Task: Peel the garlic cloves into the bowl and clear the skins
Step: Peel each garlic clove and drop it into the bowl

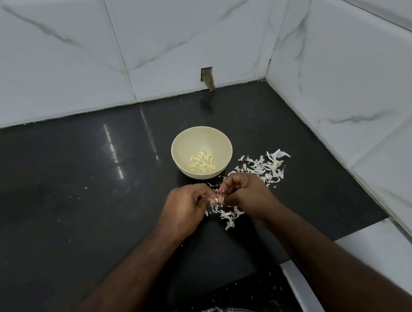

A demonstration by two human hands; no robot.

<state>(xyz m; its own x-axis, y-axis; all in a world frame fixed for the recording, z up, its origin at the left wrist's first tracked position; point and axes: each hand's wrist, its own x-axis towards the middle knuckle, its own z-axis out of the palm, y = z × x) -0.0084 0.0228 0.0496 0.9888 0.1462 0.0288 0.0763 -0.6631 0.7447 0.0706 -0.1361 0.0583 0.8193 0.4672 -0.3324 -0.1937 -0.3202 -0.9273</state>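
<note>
A cream bowl (184, 143) stands on the black counter and holds several peeled yellow garlic cloves (202, 163). Just in front of it my left hand (184, 211) and my right hand (248, 196) meet, both pinching one small garlic clove (219, 200) between the fingertips. The clove is mostly hidden by my fingers. White garlic skins lie in a pile (265, 167) to the right of the bowl. More skins (228, 216) are scattered under my hands.
The black counter (76, 196) runs into a corner of white marbled wall tiles (161, 45) at the back and right. A small notch (207, 78) is cut in the back tile. A white ledge (366, 266) borders the counter at the near right.
</note>
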